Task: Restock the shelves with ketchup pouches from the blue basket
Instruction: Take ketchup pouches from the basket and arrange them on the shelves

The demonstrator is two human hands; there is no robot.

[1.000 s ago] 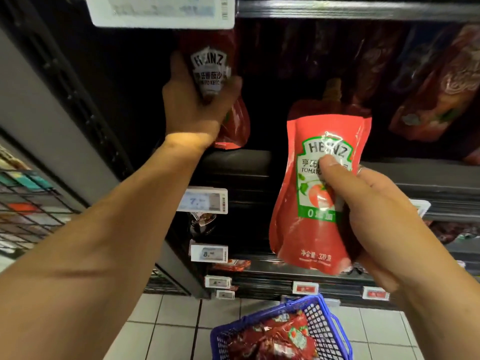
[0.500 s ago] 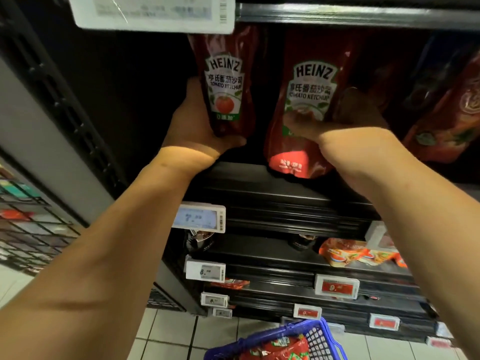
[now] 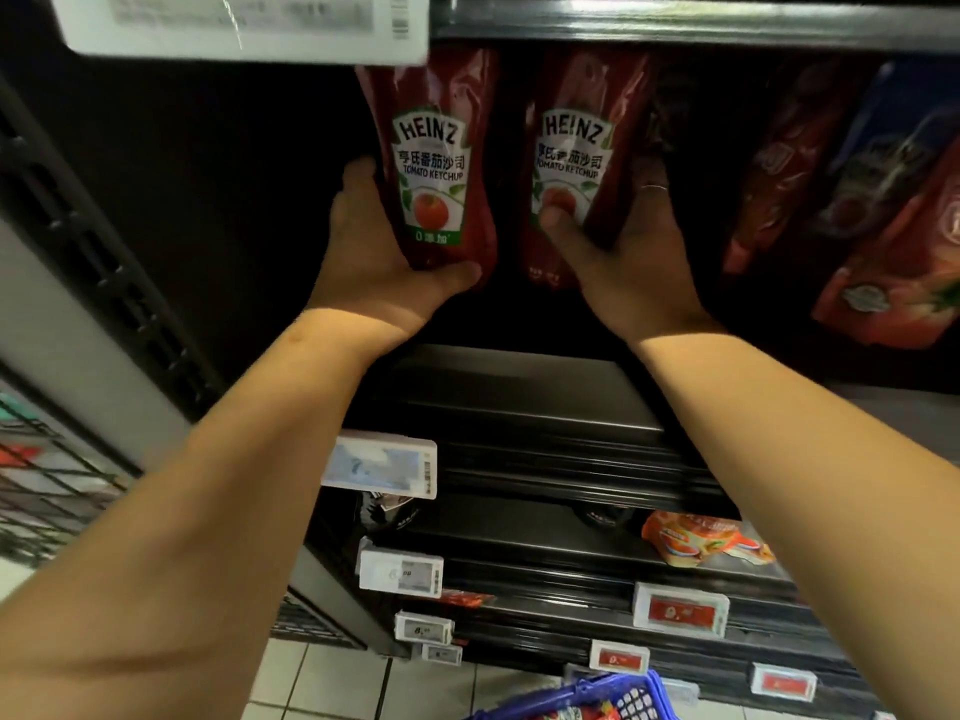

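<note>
Two red Heinz ketchup pouches stand upright side by side on a dark upper shelf [image 3: 519, 376]. My left hand [image 3: 374, 252] grips the left pouch [image 3: 436, 168] from its left side, thumb curled under its bottom. My right hand [image 3: 623, 252] grips the right pouch [image 3: 571, 163], thumb pressed on its front label and fingers behind its right side. The blue basket [image 3: 618, 693] shows at the bottom edge on the tiled floor, with red pouches inside.
More red pouches [image 3: 883, 226] lean on the same shelf to the right. Lower shelves carry price tags [image 3: 379, 465] and an orange packet [image 3: 701, 537]. A large price tag [image 3: 244, 23] hangs overhead. A wire rack [image 3: 41, 485] stands at far left.
My right hand lifted its pouch from chest height up onto the shelf beside the left pouch. Both pouches now stand more upright, and my view has tilted upward.
</note>
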